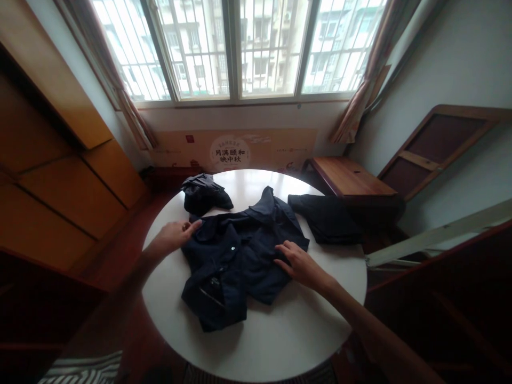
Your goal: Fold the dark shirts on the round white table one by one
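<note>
A dark navy shirt (240,256) with white buttons lies spread and partly folded on a round white table (280,330). My left hand (174,236) pinches the shirt's left edge near the shoulder, fingers closed on the cloth. My right hand (300,264) rests flat on the shirt's right side, fingers stretched out. A crumpled dark garment (202,194) sits at the table's far left. A folded dark garment (328,216) lies at the far right.
A low wooden bench (348,178) stands behind the table on the right, under a large barred window (240,48). Orange-brown cabinets (60,176) line the left wall. A wooden-framed panel (440,144) leans against the right wall.
</note>
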Tool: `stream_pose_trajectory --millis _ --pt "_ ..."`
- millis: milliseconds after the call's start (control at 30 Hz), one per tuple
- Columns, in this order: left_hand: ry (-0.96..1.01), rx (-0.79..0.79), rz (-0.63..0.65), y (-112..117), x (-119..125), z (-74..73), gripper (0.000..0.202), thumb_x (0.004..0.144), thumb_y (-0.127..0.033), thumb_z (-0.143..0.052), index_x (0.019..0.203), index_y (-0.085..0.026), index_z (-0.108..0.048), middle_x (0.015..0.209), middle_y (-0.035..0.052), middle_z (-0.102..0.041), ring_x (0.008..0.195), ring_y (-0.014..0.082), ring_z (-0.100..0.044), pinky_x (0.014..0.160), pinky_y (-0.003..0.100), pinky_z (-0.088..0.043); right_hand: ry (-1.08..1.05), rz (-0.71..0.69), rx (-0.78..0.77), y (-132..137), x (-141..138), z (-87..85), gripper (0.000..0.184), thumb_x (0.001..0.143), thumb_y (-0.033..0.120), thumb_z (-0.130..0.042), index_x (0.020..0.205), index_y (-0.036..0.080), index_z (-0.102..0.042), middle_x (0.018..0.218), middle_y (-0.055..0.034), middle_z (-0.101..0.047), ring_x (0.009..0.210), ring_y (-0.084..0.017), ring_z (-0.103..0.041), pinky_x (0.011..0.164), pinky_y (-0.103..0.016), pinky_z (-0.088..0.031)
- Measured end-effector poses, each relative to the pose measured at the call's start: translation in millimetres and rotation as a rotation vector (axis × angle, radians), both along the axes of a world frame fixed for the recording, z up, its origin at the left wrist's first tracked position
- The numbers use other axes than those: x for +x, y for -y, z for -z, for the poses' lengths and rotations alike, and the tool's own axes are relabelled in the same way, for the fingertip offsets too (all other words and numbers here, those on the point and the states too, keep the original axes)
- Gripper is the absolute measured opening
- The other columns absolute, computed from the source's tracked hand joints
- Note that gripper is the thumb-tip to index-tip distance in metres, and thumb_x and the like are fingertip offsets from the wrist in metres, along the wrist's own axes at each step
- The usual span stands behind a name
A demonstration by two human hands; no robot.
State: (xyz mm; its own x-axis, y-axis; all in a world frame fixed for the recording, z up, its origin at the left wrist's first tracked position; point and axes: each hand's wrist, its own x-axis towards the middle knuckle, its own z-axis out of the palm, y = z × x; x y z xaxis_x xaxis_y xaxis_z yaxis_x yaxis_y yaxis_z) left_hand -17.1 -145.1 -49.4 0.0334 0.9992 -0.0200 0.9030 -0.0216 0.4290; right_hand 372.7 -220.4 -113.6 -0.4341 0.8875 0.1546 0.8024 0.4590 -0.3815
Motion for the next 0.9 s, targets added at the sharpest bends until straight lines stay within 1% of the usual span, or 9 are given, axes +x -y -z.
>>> stream_pose_trajectory --millis 67,233,367,433,500,633,767,833,900 --pt "-0.163 -0.162 0.014 14.6 11.1 5.5 0.062 0.084 -0.073 -0.04 0.086 -0.017 -0.068 0.078 0.0122 -0.071 0.08 0.0317 -0.069 0.071 0.036 -0.049 0.011 -0.046 -0.081 0.8 -7.0 -8.7 0.016 0.095 0.015 -0.047 0.097 0.014 -0.063 0.093 -0.0102 -0.064 0.088 -0.022 -0.06 0.083 -0.034 -0.048" --pt "-0.327 -0.147 -0.158 21.8 11.9 33.9 0.088 0.075 -0.083 -0.046 0.115 -0.005 -0.06 0.107 0.0283 -0.068 0.106 0.0435 -0.064 0.085 0.045 -0.048 0.162 -0.361 -0.443 9.0 -16.2 -43.1 0.017 0.079 0.003 -0.052 0.072 0.018 -0.058 0.067 0.001 -0.057 0.06 -0.012 -0.05 0.055 -0.023 -0.036" --pt "-0.083 -0.011 0.046 10.5 9.2 49.9 0.054 0.077 -0.059 -0.063 0.108 -0.014 -0.064 0.108 0.0185 -0.069 0.105 0.036 -0.065 0.091 0.042 -0.048 0.14 -0.676 -0.679 11.4 -29.8 -65.3 0.009 0.079 0.011 -0.061 0.08 0.018 -0.066 0.065 0.0043 -0.058 0.057 -0.01 -0.051 0.051 -0.02 -0.035" --pt "0.193 0.095 0.204 9.7 20.7 47.0 0.037 0.082 -0.043 -0.062 0.109 -0.018 -0.062 0.111 0.0126 -0.068 0.102 0.0291 -0.066 0.091 0.038 -0.049 -0.005 -0.605 -0.53 3.3 -42.0 -72.2 0.018 0.084 0.024 -0.066 0.101 0.018 -0.069 0.081 0.0002 -0.066 0.065 -0.012 -0.058 0.06 -0.022 -0.045" --pt "0.505 0.13 0.332 15.3 40.8 35.5 0.033 0.083 -0.035 -0.064 0.112 -0.019 -0.057 0.113 0.0095 -0.066 0.1 0.0241 -0.066 0.085 0.034 -0.052 -0.172 -0.463 -0.222 -11.6 -56.9 -76.6 0.052 0.081 0.037 -0.073 0.128 0.018 -0.059 0.111 -0.0096 -0.066 0.087 -0.02 -0.063 0.082 -0.034 -0.051" --pt "1.057 -0.023 0.583 34.7 77.9 -2.3 0.043 0.079 -0.029 -0.077 0.111 -0.023 -0.049 0.106 0.0037 -0.064 0.091 0.0183 -0.067 0.073 0.026 -0.054 -0.313 -0.457 0.195 -43.6 -85.3 -80.0 0.108 0.065 0.052 -0.084 0.152 0.019 -0.029 0.15 -0.0195 -0.039 0.136 -0.035 -0.038 0.115 -0.057 -0.023" --pt "1.073 -0.015 0.635 36.9 71.2 -27.9 0.034 0.086 -0.033 -0.071 0.114 -0.02 -0.056 0.105 0.0085 -0.069 0.098 0.0225 -0.067 0.082 0.032 -0.054 -0.384 -0.475 0.001 -54.7 -92.5 -78.2 0.037 0.084 0.048 -0.067 0.104 0.017 -0.067 0.094 -0.0037 -0.068 0.089 -0.022 -0.065 0.095 -0.045 -0.046" --pt "0.946 0.186 0.444 32.1 54.3 -26.3 0.029 0.09 -0.037 -0.064 0.111 -0.018 -0.061 0.102 0.0097 -0.07 0.098 0.0225 -0.067 0.088 0.035 -0.053 -0.523 -0.279 -0.091 -56.7 -85.3 -77.7 0.037 0.085 0.049 -0.063 0.071 0.016 -0.062 0.062 0.0028 -0.057 0.061 -0.014 -0.058 0.068 -0.03 -0.051" --pt "0.789 0.291 0.235 30.9 37.4 -14.2 0.031 0.091 -0.041 -0.059 0.109 -0.017 -0.064 0.097 0.0091 -0.071 0.089 0.022 -0.068 0.086 0.038 -0.053 -0.79 -0.014 -0.091 -62.1 -74.0 -79.6 0.042 0.08 0.053 -0.068 0.062 0.017 -0.056 0.054 0.0036 -0.052 0.055 -0.013 -0.054 0.055 -0.025 -0.047"
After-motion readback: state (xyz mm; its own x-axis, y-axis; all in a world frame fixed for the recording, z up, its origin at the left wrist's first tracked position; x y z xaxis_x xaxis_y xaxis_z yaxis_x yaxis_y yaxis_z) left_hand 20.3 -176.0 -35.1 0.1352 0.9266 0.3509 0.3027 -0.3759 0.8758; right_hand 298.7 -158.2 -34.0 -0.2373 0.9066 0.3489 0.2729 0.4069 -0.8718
